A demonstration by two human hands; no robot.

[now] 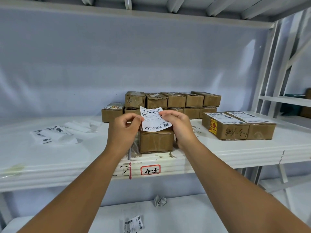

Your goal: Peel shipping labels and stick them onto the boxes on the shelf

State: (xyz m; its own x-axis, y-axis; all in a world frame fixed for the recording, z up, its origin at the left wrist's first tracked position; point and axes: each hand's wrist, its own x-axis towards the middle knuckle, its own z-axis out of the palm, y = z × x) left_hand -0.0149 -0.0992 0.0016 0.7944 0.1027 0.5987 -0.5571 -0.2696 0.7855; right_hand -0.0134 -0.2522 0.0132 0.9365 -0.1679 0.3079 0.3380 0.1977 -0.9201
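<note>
White paper shipping label, printed face to the camera, is held in the air just above a brown cardboard box at the front of the white metal shelf. Its long axis is near vertical, tilted slightly; barcode end up and away, QR-code end down toward the person.

Left hand pinches the left edge, fingers curled. Right hand pinches the right edge near the top, fingers curled too. I cannot tell if the backing is on.

Behind: a two-tier row of brown boxes against the back wall. Right: two brown boxes already labelled, side by side. Left: loose white labels and paper strips on the shelf. Shelf lip carries a red-bordered "4-3" tag. Lower shelf: crumpled paper wad and a stray label.
</note>
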